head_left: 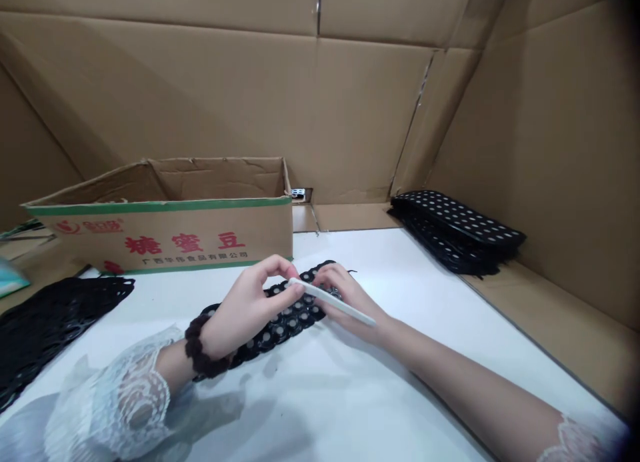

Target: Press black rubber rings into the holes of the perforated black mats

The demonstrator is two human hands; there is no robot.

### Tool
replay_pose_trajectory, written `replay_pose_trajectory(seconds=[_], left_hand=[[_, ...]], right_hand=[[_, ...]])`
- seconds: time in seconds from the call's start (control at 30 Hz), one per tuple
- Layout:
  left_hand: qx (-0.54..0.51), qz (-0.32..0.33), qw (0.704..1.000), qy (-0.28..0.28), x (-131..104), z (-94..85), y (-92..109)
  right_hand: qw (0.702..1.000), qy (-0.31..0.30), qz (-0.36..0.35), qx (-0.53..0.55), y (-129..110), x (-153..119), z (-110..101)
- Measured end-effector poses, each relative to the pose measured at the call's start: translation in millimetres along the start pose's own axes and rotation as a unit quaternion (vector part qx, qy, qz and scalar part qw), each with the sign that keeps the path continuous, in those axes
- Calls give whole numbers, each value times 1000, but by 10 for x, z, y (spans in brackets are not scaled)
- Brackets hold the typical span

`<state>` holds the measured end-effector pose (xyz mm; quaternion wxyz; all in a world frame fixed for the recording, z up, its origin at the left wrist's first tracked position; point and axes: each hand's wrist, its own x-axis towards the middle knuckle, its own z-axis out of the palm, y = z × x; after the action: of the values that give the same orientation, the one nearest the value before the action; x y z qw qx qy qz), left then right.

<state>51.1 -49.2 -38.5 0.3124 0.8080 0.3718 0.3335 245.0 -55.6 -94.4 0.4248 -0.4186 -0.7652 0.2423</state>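
A black sheet with rows of pale round dots (277, 329) lies slanting across the middle of the white table. Above it, my left hand (250, 309) pinches one end of a thin white strip (340, 305) between thumb and fingertips. The strip slants down to the right, passing in front of my right hand (347, 302). The fingers of my right hand are curled at the sheet's upper right end; what they hold, if anything, is hidden behind the strip and hand.
An open cardboard box (170, 239) with red lettering stands at the back left. Black lacy pieces (50, 322) lie at the left. A stack of black dotted sheets (455, 229) sits at the back right. Cardboard walls (360, 109) enclose the white table (400, 262).
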Motion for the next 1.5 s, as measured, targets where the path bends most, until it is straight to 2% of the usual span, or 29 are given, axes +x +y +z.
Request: replay_pose_trajectory(seconds=[0.1,0.17,0.2,0.27,0.33,0.43,0.53,0.63,0.83,1.0,1.13,1.27,1.5], left_hand=[[5,8,998,54,6,-65,32],[3,21,996,88,-4,-74,58],[0,27,994,102,-14,-67,70],[-14,32,992,122,-41,-32,89],[-48,23,991,121,-76,20,100],[-105,-3,991,88,-141,98,106],[-118,9,991,69,-202,150,106],[-140,40,988,56,-239,185,102],[-209,26,977,30,-272,250,100],[-276,46,959,48,-298,331,99],[-327,31,942,67,-314,410,96],[-341,5,937,71,-322,452,100],[-384,-6,921,62,-306,501,75]], right_hand=[[986,32,99,131,101,71,-94],[967,20,120,224,43,79,-129],[963,-7,114,245,-21,66,-128],[971,-66,77,218,-183,6,-82],[975,-129,68,168,-328,-77,9],[969,-164,79,168,-434,-189,164],[964,-162,98,187,-441,-256,268],[970,-148,73,177,-428,-296,325],[970,-123,66,200,-403,-375,404],[963,-126,91,220,-450,-420,424],[963,-126,95,220,-492,-421,443],[963,-119,99,222,-512,-407,460],[961,-105,116,226,-527,-408,464]])
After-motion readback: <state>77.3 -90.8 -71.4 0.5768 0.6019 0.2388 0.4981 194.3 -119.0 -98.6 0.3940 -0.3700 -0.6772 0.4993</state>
